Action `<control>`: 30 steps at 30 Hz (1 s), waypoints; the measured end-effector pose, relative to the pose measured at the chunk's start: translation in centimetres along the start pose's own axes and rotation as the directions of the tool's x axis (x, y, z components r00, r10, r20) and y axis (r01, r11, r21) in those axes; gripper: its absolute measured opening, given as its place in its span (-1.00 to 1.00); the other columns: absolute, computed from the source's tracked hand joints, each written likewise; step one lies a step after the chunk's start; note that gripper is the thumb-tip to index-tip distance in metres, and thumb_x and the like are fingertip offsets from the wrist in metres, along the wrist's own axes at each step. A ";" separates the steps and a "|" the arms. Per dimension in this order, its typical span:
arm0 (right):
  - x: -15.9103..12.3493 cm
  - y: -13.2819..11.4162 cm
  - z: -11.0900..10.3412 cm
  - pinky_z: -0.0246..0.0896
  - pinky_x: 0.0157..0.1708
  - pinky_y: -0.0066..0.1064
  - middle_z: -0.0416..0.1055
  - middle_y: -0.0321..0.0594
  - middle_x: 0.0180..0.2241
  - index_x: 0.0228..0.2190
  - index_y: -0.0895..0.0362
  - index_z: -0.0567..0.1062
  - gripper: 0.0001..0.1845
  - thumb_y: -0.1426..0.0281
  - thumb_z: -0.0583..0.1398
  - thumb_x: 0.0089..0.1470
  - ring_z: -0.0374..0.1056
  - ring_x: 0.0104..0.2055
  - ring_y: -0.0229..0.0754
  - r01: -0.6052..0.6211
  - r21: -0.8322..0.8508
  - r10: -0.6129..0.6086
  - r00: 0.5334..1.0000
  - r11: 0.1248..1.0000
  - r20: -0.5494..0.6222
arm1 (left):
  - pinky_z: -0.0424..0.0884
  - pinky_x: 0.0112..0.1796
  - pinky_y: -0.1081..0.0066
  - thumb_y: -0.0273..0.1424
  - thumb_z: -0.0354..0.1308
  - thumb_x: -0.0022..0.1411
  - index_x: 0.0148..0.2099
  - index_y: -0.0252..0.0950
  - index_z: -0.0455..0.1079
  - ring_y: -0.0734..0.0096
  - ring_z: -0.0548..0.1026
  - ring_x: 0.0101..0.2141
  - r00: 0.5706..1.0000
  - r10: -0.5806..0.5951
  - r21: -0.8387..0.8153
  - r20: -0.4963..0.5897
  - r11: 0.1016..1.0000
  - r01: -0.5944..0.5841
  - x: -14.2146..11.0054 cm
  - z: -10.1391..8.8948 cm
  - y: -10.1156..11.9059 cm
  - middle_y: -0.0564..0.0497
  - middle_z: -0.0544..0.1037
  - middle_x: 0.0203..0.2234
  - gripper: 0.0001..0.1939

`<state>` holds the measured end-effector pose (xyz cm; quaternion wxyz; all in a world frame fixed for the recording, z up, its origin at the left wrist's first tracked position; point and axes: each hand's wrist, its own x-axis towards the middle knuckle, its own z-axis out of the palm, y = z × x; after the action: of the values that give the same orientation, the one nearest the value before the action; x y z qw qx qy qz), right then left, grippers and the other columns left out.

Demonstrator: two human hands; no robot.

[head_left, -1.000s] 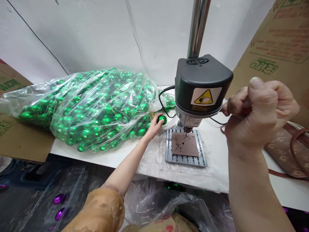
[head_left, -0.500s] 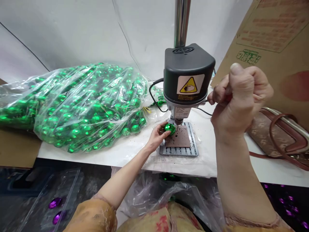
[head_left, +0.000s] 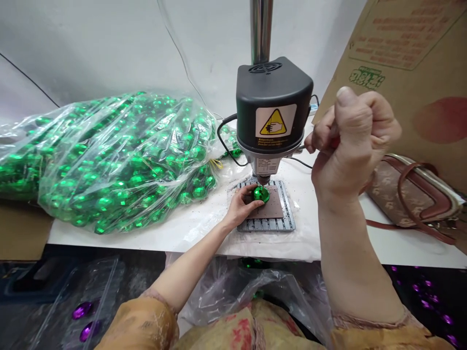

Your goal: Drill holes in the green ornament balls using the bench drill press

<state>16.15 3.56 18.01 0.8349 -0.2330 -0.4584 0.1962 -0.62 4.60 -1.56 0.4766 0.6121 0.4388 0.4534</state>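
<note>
White wall fills the back of my view, and below it a white desk runs across. From my remote seat I see the left hand with thumb and fingers pinching a faceted green ball. I have that ball over a brown board, right beneath the chuck of a black drill head; whether the bit meets it, I can't tell from this angle. Under the board lies a slotted metal base, and dark crumbs are scattered around.

Higher up, I have the right hand clenched around a thin lever at the side of the drill head, its grip end mostly covered by curled fingers. A yellow warning label faces me, and a shiny column stands behind.

Farther out to my left, a big clear bag bulges with more green balls. To my right rest a patterned handbag and, behind it, a tall cardboard box. Below the desk's front edge I make out crumpled plastic sheeting and, at lower left, two purple balls.
</note>
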 end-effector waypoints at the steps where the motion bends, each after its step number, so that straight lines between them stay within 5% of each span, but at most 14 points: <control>1: 0.0 0.0 0.0 -0.10 -0.69 -0.48 0.05 -0.50 -0.75 -0.63 0.09 0.11 -0.56 0.39 0.22 0.14 0.02 -0.72 -0.47 0.005 -0.003 -0.005 1.000 1.000 0.000 | 0.49 -0.07 0.21 -0.09 0.47 0.02 0.10 -0.23 0.49 0.12 0.55 -0.10 1.000 0.013 0.029 -0.004 0.999 -0.013 -0.2 0.1 0.1 -0.11 0.61 -0.11 -0.37; 6: -0.1 -0.1 -0.1 -0.10 -0.67 -0.46 0.06 -0.50 -0.75 -0.63 0.08 0.12 -0.57 0.40 0.22 0.14 0.04 -0.71 -0.46 0.007 -0.009 -0.007 1.000 1.000 0.001 | 0.37 0.13 0.06 -0.13 0.49 0.00 0.09 -0.17 0.50 -0.01 0.43 0.08 0.992 0.126 0.228 -0.025 0.967 -0.117 -0.9 0.2 -0.1 -0.13 0.52 -0.02 -0.39; 9: 0.0 0.0 -0.2 -0.10 -0.68 -0.44 0.07 -0.51 -0.75 -0.63 0.07 0.13 -0.55 0.34 0.26 0.11 0.02 -0.72 -0.44 0.004 -0.008 -0.004 1.000 1.000 0.005 | 0.22 0.26 0.01 -0.17 0.46 0.07 0.12 -0.19 0.43 -0.04 0.32 0.24 0.984 0.171 0.176 0.047 0.968 -0.177 -0.8 0.3 -0.5 -0.13 0.49 0.07 -0.40; 13: 0.0 0.1 -0.3 -0.11 -0.69 -0.41 0.08 -0.50 -0.76 -0.65 0.06 0.14 -0.54 0.31 0.28 0.08 0.01 -0.72 -0.42 -0.003 0.008 0.003 1.000 1.000 0.011 | 0.31 0.20 0.07 -0.19 0.42 0.14 0.17 -0.23 0.33 0.06 0.44 0.16 0.983 0.124 0.048 0.138 0.990 -0.131 -0.5 0.3 -1.0 -0.16 0.47 0.10 -0.39; 21: -1.4 0.4 -0.8 -0.12 -0.66 -0.39 0.08 -0.49 -0.77 -0.66 0.08 0.18 -0.59 0.41 0.23 0.11 -0.03 -0.71 -0.42 0.111 -0.018 -0.112 0.993 0.994 -0.023 | 0.31 0.18 0.11 -0.18 0.43 0.12 0.16 -0.21 0.34 0.07 0.44 0.12 0.982 0.148 0.086 0.114 0.984 -0.158 -0.6 0.2 -1.0 -0.13 0.48 0.04 -0.38; 30: -3.2 1.0 -1.5 -0.11 -0.69 -0.46 -0.10 -0.45 -0.74 -0.65 0.13 -0.03 -0.52 0.43 0.15 0.12 -0.12 -0.71 -0.47 0.228 -0.026 -0.228 0.973 0.973 0.023 | 0.30 0.19 0.08 -0.14 0.43 0.13 0.14 -0.19 0.35 0.07 0.43 0.12 0.980 0.152 0.103 0.128 0.981 -0.166 -0.4 0.2 -1.5 -0.12 0.48 0.06 -0.40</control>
<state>15.71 2.29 14.56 0.8438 -0.1889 -0.4933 0.0948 -0.68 4.48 -3.14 0.4288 0.6974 0.3840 0.4270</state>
